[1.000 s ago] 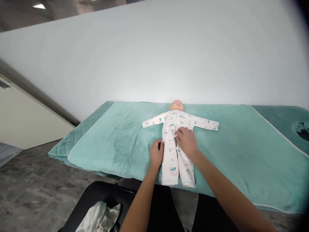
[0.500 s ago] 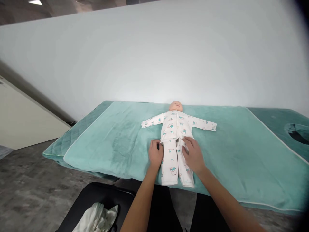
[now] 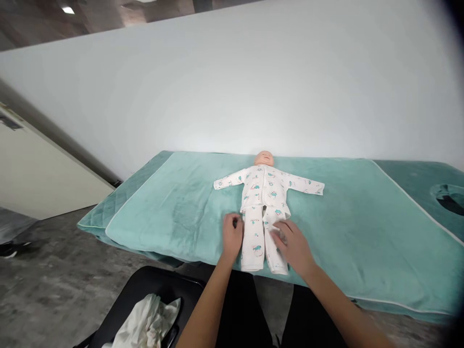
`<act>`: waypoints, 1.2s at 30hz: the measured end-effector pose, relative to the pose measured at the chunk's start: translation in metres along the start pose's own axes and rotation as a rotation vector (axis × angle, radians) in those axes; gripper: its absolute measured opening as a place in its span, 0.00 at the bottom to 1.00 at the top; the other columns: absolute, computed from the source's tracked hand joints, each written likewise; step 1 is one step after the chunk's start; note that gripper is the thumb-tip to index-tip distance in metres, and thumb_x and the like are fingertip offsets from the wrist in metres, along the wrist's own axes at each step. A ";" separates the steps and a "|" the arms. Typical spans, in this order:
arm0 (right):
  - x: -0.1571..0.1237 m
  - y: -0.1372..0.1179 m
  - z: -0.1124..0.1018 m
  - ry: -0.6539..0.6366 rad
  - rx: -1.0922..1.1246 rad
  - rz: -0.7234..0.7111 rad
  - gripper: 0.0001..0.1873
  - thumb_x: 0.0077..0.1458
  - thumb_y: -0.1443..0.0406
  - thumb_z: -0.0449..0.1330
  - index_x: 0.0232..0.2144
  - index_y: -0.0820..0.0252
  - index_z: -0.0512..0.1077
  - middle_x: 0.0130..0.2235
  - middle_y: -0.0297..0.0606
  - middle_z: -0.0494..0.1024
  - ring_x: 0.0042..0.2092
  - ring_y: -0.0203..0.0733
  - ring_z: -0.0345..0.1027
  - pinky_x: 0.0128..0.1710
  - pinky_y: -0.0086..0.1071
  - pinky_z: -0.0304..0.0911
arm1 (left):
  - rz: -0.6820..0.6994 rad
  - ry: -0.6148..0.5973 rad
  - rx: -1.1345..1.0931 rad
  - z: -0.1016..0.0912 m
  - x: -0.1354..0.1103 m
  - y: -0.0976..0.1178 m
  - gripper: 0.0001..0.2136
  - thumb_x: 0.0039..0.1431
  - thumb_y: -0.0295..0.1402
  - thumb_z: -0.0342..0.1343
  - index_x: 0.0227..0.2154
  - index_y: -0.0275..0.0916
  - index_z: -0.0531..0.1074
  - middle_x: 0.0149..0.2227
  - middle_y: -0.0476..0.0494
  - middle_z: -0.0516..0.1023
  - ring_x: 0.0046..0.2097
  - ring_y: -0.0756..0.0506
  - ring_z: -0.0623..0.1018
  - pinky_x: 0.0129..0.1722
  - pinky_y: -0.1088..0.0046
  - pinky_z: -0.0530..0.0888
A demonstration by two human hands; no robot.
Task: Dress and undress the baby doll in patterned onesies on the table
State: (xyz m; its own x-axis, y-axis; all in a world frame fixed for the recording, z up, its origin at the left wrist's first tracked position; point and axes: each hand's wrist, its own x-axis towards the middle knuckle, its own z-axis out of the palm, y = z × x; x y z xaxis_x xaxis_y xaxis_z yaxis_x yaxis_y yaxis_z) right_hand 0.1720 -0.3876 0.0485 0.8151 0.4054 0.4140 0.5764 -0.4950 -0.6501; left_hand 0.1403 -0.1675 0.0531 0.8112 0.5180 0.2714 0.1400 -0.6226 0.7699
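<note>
A baby doll [image 3: 264,158] lies on its back on the green bed, head away from me and arms spread. It wears a white printed shirt [image 3: 259,186], fastened down the front, and matching trousers [image 3: 253,239]. My left hand [image 3: 232,237] rests beside the trousers' left edge, near the shirt hem. Its fingers are loosely bent, with a gap between thumb and forefinger. Over the right trouser leg hovers or rests my right hand [image 3: 294,245], slightly blurred, its curved fingers apart. Neither hand visibly grips the cloth.
The padded bed [image 3: 355,232] has a face hole [image 3: 451,199] at its right end and stands against a pale wall [image 3: 253,87]. A black chair [image 3: 174,285] near my left arm bears a crumpled white cloth [image 3: 148,319]. A pale panel [image 3: 43,169] leans at far left.
My right hand has drawn back from the shirt hem, down along the trouser leg. My left hand has stayed by the waist. The shirt hem lies over the trouser top; the view has shifted slightly.
</note>
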 end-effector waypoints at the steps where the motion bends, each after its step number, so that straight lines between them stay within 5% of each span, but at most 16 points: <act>1: -0.016 -0.003 -0.002 -0.015 0.035 0.071 0.11 0.66 0.57 0.56 0.45 0.56 0.68 0.46 0.40 0.73 0.47 0.45 0.69 0.45 0.37 0.66 | -0.057 -0.073 -0.043 -0.006 -0.012 0.004 0.06 0.64 0.34 0.50 0.39 0.39 0.69 0.39 0.43 0.74 0.42 0.44 0.74 0.45 0.66 0.71; 6: -0.071 -0.022 0.001 -0.161 0.124 0.273 0.15 0.62 0.52 0.59 0.39 0.55 0.64 0.36 0.35 0.71 0.35 0.41 0.68 0.32 0.32 0.64 | -0.174 -0.420 0.025 -0.030 -0.070 0.029 0.24 0.62 0.50 0.53 0.55 0.43 0.66 0.49 0.41 0.77 0.48 0.39 0.77 0.45 0.64 0.71; 9: -0.073 -0.031 -0.002 -0.138 0.128 0.223 0.11 0.67 0.56 0.52 0.35 0.55 0.63 0.34 0.34 0.70 0.33 0.40 0.66 0.32 0.33 0.63 | -0.175 -0.453 0.145 -0.033 -0.086 0.042 0.28 0.61 0.52 0.53 0.60 0.43 0.62 0.51 0.38 0.77 0.49 0.35 0.78 0.43 0.63 0.71; 14: -0.065 -0.038 -0.015 -0.092 0.196 0.191 0.10 0.68 0.59 0.50 0.33 0.54 0.62 0.32 0.34 0.69 0.30 0.38 0.64 0.30 0.32 0.62 | -0.147 -0.391 0.062 -0.038 -0.088 0.052 0.19 0.65 0.44 0.49 0.56 0.46 0.67 0.50 0.39 0.79 0.47 0.37 0.79 0.44 0.63 0.71; 20: -0.070 -0.028 -0.015 -0.250 0.198 0.146 0.09 0.67 0.60 0.50 0.33 0.54 0.64 0.34 0.35 0.72 0.31 0.40 0.67 0.30 0.34 0.63 | -0.170 -0.508 -0.048 -0.053 -0.082 0.045 0.14 0.63 0.39 0.52 0.50 0.46 0.71 0.44 0.43 0.80 0.43 0.41 0.79 0.43 0.67 0.72; 22: -0.068 -0.022 -0.023 -0.332 0.243 0.123 0.10 0.67 0.58 0.51 0.34 0.52 0.68 0.37 0.36 0.74 0.34 0.42 0.69 0.32 0.35 0.65 | -0.163 -0.556 -0.083 -0.056 -0.075 0.039 0.12 0.63 0.41 0.53 0.45 0.45 0.74 0.41 0.44 0.80 0.41 0.43 0.78 0.42 0.68 0.72; 25: -0.056 -0.003 -0.040 -0.332 0.294 0.160 0.15 0.67 0.55 0.51 0.31 0.53 0.70 0.35 0.35 0.74 0.36 0.43 0.70 0.36 0.36 0.66 | -0.188 -0.399 -0.077 -0.056 -0.055 0.027 0.14 0.62 0.45 0.54 0.42 0.42 0.75 0.37 0.45 0.80 0.39 0.44 0.77 0.42 0.68 0.72; 28: -0.031 0.030 -0.046 -0.061 0.349 0.328 0.16 0.64 0.51 0.54 0.34 0.55 0.73 0.37 0.36 0.76 0.40 0.44 0.71 0.42 0.36 0.67 | -0.215 -0.211 -0.126 -0.046 -0.023 0.015 0.15 0.61 0.44 0.55 0.43 0.39 0.74 0.39 0.43 0.79 0.42 0.44 0.77 0.46 0.66 0.72; 31: 0.009 0.073 -0.033 0.233 0.496 0.512 0.21 0.59 0.49 0.58 0.46 0.55 0.73 0.49 0.40 0.77 0.51 0.49 0.70 0.52 0.42 0.68 | -0.172 -0.155 -0.211 -0.023 0.014 0.016 0.14 0.61 0.42 0.55 0.45 0.39 0.73 0.45 0.40 0.78 0.48 0.43 0.77 0.51 0.64 0.72; 36: 0.082 0.110 0.002 0.316 0.800 0.646 0.27 0.54 0.49 0.63 0.52 0.55 0.70 0.57 0.41 0.73 0.58 0.52 0.68 0.55 0.42 0.71 | -0.170 -0.280 -0.321 0.027 0.061 0.040 0.20 0.60 0.43 0.59 0.51 0.38 0.71 0.57 0.35 0.73 0.58 0.39 0.72 0.60 0.59 0.66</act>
State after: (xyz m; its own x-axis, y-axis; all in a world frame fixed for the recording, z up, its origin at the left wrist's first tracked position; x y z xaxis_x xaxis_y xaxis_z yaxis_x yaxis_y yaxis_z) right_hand 0.3017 -0.4070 0.0098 0.9959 -0.0269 -0.0859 -0.0810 0.1486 -0.9856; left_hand 0.2109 -0.1766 0.0854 0.9202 0.3913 -0.0068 0.1372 -0.3062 0.9420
